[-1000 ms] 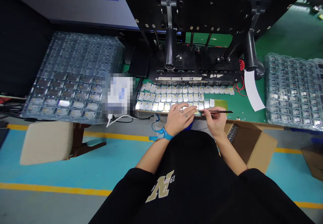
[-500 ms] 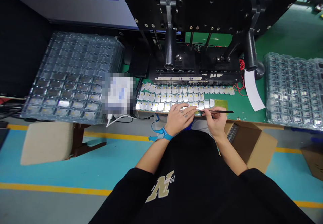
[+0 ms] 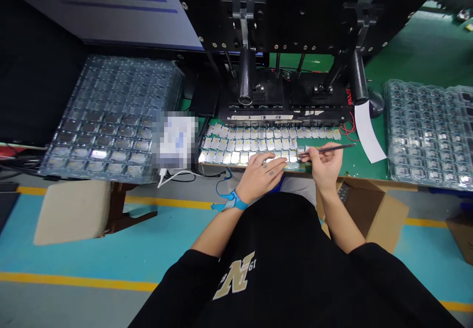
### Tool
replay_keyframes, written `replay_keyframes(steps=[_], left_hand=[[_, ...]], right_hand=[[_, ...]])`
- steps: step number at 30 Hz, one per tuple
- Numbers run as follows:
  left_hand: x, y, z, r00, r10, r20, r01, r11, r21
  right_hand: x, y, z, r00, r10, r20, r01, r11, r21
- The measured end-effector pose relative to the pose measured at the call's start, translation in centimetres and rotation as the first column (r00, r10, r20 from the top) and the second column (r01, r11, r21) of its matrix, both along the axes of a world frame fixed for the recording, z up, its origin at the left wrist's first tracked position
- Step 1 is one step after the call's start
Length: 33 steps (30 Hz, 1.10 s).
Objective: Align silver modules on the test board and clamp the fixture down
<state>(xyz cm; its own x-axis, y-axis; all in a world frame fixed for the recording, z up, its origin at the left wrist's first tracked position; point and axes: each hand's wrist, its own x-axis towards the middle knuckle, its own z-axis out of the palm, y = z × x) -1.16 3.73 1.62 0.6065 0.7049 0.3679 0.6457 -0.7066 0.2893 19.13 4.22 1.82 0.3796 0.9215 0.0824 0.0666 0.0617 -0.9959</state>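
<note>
Rows of small silvery modules with yellow dots (image 3: 240, 144) lie along the front of the green table (image 3: 373, 169). My left hand (image 3: 260, 174), with a blue strap (image 3: 235, 200) at its wrist, rests with fingers spread at the front row. Dark tweezers (image 3: 337, 147) are pinched in my right hand (image 3: 325, 165), their tip pointing left at the modules by the right end of the front row. Whether the tip holds a module is too small to tell.
Behind the rows stands a black fixture with two lever handles (image 3: 246, 77). Clear trays are stacked at the left (image 3: 107, 126) and right (image 3: 424, 136). A white paper strip (image 3: 369, 136), a blurred white box (image 3: 176, 138) and an open cardboard box (image 3: 384, 219) are nearby.
My right hand has moved right and slightly up with the tweezers, away from my left hand. The left hand has barely moved. The view has shifted a little.
</note>
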Motion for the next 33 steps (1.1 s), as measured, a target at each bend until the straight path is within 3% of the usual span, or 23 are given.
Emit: replay_keyframes(steps=[9,26,33], left_hand=[[1.6,-0.4,-0.6,0.997,-0.016,-0.076,0.016,1.000,-0.005],[1.8,-0.4,-0.7,0.997,-0.009,-0.073,0.005,0.999,-0.052],[1.9,-0.4,-0.7,0.997,0.001,-0.079,-0.001,1.000,-0.004]], right_hand=[[0.3,0.9,-0.8,0.998,0.059,-0.025,-0.060,0.997,-0.040],[0.4,1.1,-1.2,0.997,0.073,-0.018,-0.074,0.996,-0.052],[0.4,1.0,-1.2,0.997,0.078,0.007,-0.077,0.996,-0.047]])
